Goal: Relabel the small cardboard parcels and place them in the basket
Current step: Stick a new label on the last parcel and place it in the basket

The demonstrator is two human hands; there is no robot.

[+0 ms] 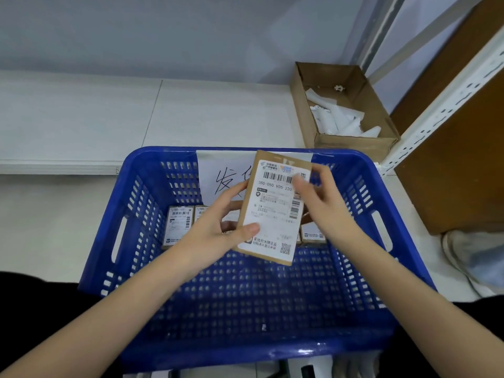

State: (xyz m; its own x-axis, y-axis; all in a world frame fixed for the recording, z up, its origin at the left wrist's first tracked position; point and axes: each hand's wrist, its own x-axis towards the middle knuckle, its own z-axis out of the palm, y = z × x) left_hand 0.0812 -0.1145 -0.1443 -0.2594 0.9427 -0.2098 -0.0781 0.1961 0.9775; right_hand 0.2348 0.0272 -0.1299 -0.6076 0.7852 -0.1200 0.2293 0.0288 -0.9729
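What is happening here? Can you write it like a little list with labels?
left hand: grips the parcel's left edge
right hand: fingers on the label's top right
parcel: held above the basket, label up
basket: blue, labelled parcels along its far side
paper sign: on the far wall
cardboard box: behind, holds white paper scraps

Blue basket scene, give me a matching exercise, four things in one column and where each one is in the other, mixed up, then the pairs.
Things:
1. held parcel
2. labelled parcels
3. paper scraps
4. handwritten sign

Places:
A. in the open cardboard box
B. on the far wall inside the blue basket
C. between the left hand and right hand, above the basket
D. on the basket floor, at the far end

Pairs: 1-C, 2-D, 3-A, 4-B
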